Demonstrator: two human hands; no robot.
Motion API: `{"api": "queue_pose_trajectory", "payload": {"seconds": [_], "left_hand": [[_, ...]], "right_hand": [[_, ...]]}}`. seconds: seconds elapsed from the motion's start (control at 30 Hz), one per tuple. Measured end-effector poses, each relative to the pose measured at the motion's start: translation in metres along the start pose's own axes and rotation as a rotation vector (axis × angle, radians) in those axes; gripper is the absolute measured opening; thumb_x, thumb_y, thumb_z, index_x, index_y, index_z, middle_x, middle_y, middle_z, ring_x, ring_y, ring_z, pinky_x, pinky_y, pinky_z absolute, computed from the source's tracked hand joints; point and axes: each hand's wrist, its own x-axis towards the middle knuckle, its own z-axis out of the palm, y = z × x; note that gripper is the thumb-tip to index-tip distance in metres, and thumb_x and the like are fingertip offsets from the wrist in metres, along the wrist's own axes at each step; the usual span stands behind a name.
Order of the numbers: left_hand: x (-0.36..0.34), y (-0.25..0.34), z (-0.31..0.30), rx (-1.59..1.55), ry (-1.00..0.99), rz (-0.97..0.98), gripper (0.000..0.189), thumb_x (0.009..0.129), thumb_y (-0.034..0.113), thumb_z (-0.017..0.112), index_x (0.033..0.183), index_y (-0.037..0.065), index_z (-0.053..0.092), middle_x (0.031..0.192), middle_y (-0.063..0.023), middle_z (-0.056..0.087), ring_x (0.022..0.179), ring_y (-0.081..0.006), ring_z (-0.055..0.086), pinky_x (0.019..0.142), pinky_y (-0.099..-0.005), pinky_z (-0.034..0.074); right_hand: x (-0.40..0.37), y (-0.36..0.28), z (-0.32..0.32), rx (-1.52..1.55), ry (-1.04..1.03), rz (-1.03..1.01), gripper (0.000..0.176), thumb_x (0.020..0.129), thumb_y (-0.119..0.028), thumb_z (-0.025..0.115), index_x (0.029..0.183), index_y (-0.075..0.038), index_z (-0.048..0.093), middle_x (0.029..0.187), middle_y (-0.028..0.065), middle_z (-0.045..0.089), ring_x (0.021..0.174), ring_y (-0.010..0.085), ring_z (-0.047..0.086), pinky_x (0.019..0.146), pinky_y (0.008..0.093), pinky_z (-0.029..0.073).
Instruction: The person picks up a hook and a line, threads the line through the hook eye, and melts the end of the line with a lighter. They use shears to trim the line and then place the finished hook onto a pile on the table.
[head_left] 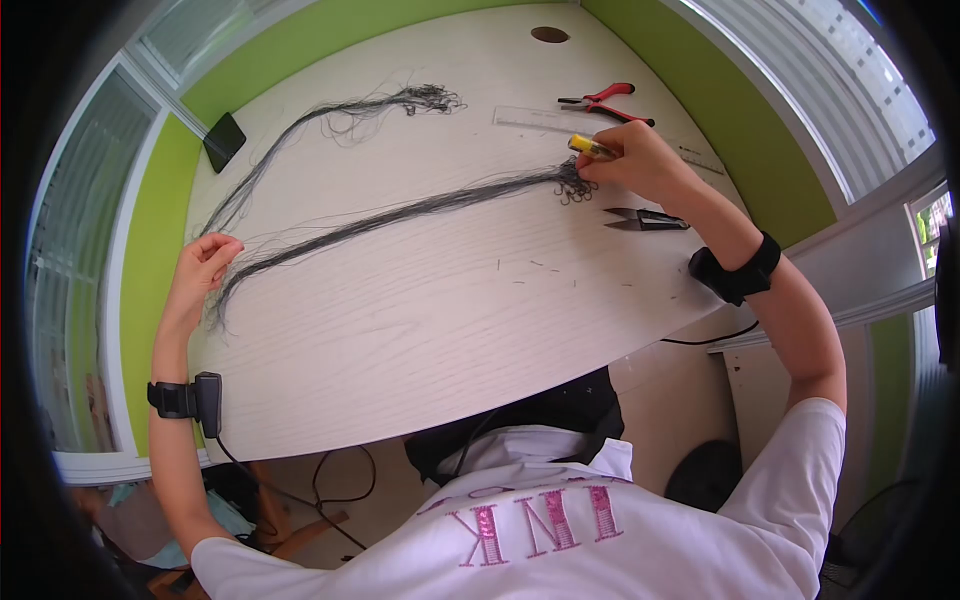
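A long bundle of thin dark strands (400, 214) lies slantwise across the pale desk, with small hooks clustered at its right end. My right hand (640, 165) is closed at that hooked end and holds a yellow tool (591, 148) between thumb and fingers. At the bundle's left end, my left hand (208, 265) has thumb and forefinger pressed together; anything between them is too fine to make out. Behind lies a second dark bundle (290, 130), its hooked end toward the back middle.
Red-handled pliers (606, 98) and a clear ruler (540, 121) lie at the back right of the desk (400, 350). Small snips (648, 219) rest below my right hand. A black phone (224, 142) is by the left partition. Short strand scraps dot the desk's right half.
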Motion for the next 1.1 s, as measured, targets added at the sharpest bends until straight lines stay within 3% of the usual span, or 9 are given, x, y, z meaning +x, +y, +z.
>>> {"api": "queue_pose_trajectory", "payload": {"seconds": [0.3,0.4,0.5,0.63,0.77,0.83,0.87,0.93,1.1], "left_hand": [[0.001,-0.003,0.007,0.208,0.114,-0.019,0.012,0.08,0.015,0.064,0.088,0.006,0.064,0.063,0.0067,0.048,0.055,-0.0013,0.036,0.05,-0.0173,0.026],[0.002,-0.01,0.008,0.187,0.119,0.052,0.016,0.08,0.015,0.064,0.093,0.006,0.064,0.071,0.0034,0.055,0.062,-0.0029,0.043,0.057,-0.0163,0.032],[0.002,-0.009,0.006,0.195,0.126,0.115,0.019,0.08,0.016,0.063,0.095,0.004,0.064,0.085,-0.0002,0.06,0.072,-0.0052,0.049,0.066,-0.0181,0.037],[0.0,0.002,0.006,0.374,0.244,0.179,0.02,0.081,0.018,0.063,0.095,0.004,0.064,0.093,-0.0045,0.062,0.086,-0.0096,0.054,0.079,-0.0232,0.039],[0.007,0.015,0.016,0.275,0.302,0.325,0.02,0.083,0.019,0.061,0.093,0.002,0.064,0.096,-0.0051,0.063,0.091,-0.011,0.053,0.083,-0.0235,0.037],[-0.008,0.056,0.038,0.031,0.256,0.308,0.02,0.084,0.018,0.059,0.093,0.001,0.063,0.097,-0.0051,0.062,0.094,-0.0106,0.052,0.084,-0.024,0.038],[-0.012,0.072,0.045,0.036,0.257,0.308,0.02,0.084,0.018,0.059,0.093,0.001,0.063,0.097,-0.0051,0.062,0.094,-0.0106,0.052,0.084,-0.024,0.038],[-0.017,0.102,0.056,-0.422,0.098,0.419,0.02,0.085,0.018,0.058,0.097,0.001,0.061,0.099,-0.0058,0.06,0.091,-0.0111,0.053,0.08,-0.024,0.041],[0.005,0.163,0.08,-1.34,-0.49,0.396,0.011,0.086,0.009,0.052,0.09,-0.001,0.053,0.092,-0.0067,0.05,0.078,-0.0163,0.042,0.066,-0.0269,0.04]], "right_hand": [[0.001,0.005,-0.002,0.0,0.064,0.024,0.02,0.071,-0.015,0.068,0.082,0.001,0.067,0.064,0.0057,0.055,0.057,0.0129,0.043,0.053,0.0287,0.034],[-0.006,-0.008,-0.012,0.033,0.044,0.092,0.018,0.076,-0.018,0.066,0.082,-0.001,0.067,0.062,-0.0001,0.053,0.053,0.006,0.041,0.053,0.0212,0.036],[-0.015,-0.019,-0.024,0.319,0.047,0.101,0.024,0.08,-0.025,0.064,0.083,-0.001,0.065,0.061,-0.0016,0.048,0.05,0.0043,0.035,0.047,0.0181,0.032],[-0.031,-0.032,-0.043,0.767,0.004,-0.163,0.028,0.09,-0.029,0.052,0.087,-0.002,0.058,0.07,-0.0009,0.047,0.051,0.0021,0.033,0.045,0.0154,0.027],[-0.057,-0.049,-0.061,1.485,-0.174,-0.522,0.03,0.094,-0.03,0.04,0.086,-0.005,0.055,0.067,-0.0025,0.039,0.051,0.0042,0.029,0.045,0.0181,0.026],[-0.06,-0.047,-0.065,1.692,-0.199,-0.608,0.037,0.096,-0.034,0.035,0.086,-0.006,0.057,0.063,-0.0042,0.034,0.05,0.0056,0.028,0.045,0.0198,0.026],[-0.057,-0.038,-0.071,1.678,-0.355,-0.729,0.039,0.096,-0.033,0.034,0.087,-0.004,0.057,0.065,-0.003,0.036,0.051,0.0066,0.027,0.045,0.0209,0.026],[-0.055,-0.031,-0.073,1.638,-0.549,-0.883,0.041,0.097,-0.033,0.03,0.091,-0.002,0.056,0.068,-0.0013,0.038,0.053,0.0082,0.027,0.047,0.0226,0.026],[-0.072,-0.025,-0.057,1.766,-0.424,-0.68,0.021,0.094,-0.022,0.041,0.084,-0.005,0.049,0.069,-0.0007,0.039,0.052,0.0047,0.029,0.045,0.0192,0.025]]}}
